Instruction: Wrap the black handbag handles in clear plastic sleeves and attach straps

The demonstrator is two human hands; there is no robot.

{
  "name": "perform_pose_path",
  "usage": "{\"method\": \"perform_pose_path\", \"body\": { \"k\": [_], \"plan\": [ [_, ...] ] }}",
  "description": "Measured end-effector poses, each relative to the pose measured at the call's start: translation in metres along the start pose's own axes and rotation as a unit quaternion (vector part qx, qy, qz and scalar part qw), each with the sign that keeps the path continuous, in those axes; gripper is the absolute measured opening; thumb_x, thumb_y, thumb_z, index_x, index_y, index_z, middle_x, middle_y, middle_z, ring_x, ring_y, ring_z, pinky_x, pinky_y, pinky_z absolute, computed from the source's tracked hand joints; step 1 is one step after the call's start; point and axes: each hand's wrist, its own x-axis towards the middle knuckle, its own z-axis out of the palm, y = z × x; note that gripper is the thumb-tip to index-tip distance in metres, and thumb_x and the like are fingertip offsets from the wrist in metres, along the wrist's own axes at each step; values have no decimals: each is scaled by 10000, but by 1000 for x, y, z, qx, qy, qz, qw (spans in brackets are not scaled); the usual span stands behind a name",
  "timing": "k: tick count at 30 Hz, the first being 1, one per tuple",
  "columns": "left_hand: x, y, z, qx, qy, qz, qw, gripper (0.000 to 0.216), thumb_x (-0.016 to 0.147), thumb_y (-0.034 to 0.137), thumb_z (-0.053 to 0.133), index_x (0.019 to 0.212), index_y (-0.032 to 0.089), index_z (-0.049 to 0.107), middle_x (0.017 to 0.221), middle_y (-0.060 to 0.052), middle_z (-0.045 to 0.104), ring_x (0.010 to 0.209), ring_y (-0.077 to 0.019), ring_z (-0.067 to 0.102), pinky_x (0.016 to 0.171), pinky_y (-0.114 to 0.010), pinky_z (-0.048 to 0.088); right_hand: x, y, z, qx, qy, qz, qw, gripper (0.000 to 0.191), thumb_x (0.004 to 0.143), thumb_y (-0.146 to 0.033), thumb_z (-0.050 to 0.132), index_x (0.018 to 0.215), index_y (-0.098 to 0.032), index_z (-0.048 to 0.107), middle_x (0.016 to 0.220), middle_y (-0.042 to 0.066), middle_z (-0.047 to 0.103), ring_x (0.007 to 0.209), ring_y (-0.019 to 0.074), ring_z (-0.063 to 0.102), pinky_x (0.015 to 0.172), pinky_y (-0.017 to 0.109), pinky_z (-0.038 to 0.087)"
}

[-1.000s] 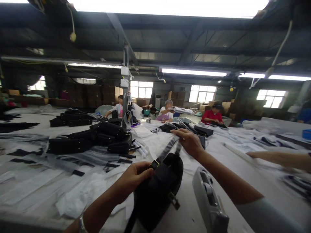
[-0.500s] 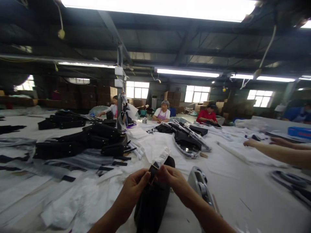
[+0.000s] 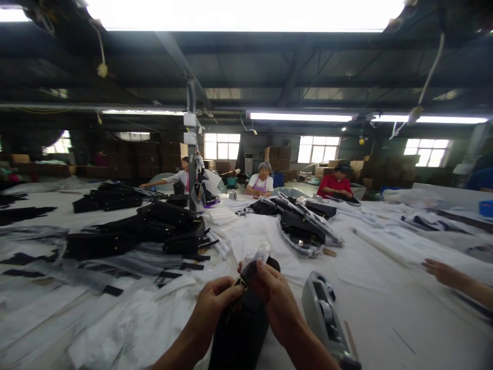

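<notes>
A black bag stands on the table right in front of me. At its top my left hand is closed, thumb and fingers pinching a gold-coloured buckle on a black strap. My right hand pinches the strap just beyond the buckle, where translucent wrapping covers it. The fingertips of both hands are close together, and they partly hide the strap. Just right of my right hand sits a grey tape dispenser.
Black bags lie piled at the left, and more with wrapped handles lie ahead. White wrapping sheets cover the near left. A co-worker's hand reaches in from the right. Several people sit across the table.
My right hand has turned and now grips the wrapped strap above the buckle. My left hand stays at the buckle. The co-worker's arms at the right have drawn back, and the view has shifted slightly.
</notes>
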Motion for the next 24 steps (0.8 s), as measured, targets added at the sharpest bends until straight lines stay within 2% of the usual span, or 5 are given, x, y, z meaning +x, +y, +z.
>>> {"method": "perform_pose_path", "body": {
  "k": [9,13,17,20,24],
  "plan": [
    [-5,3,4,63,-36,48,996,399,751,564,681,758,166,722,682,-23,617,685,-187,550,615,-250,401,-7,-8,-14,-62,31,25,997,411,828,-534,658,858,-133,741,872,88,756,894,246,693,853,341,490],
    [-5,-9,4,67,4,40,997,408,752,562,675,674,162,651,606,10,511,588,-137,440,538,-232,326,-13,-5,-16,-27,63,64,996,442,819,-541,654,976,-138,745,985,111,758,1029,274,666,903,365,477],
    [-6,-18,6,135,60,105,983,405,773,540,662,619,176,572,587,28,446,588,-136,409,548,-237,314,-22,1,-13,25,62,87,994,441,818,-528,651,1033,-153,738,1082,122,740,1144,303,611,917,404,486],
    [-8,-17,10,186,74,151,968,366,804,504,646,638,183,584,619,19,500,626,-154,468,578,-240,355,-27,8,-10,-17,50,69,996,442,840,-547,626,1021,-163,747,1097,104,732,1144,294,604,954,412,475],
    [-10,-15,12,197,56,159,966,312,840,484,616,761,189,680,718,-8,645,722,-191,590,670,-254,438,-28,23,-10,-89,29,28,995,477,803,-585,665,957,-146,769,983,98,748,1017,278,649,975,421,466]
  ]
}}
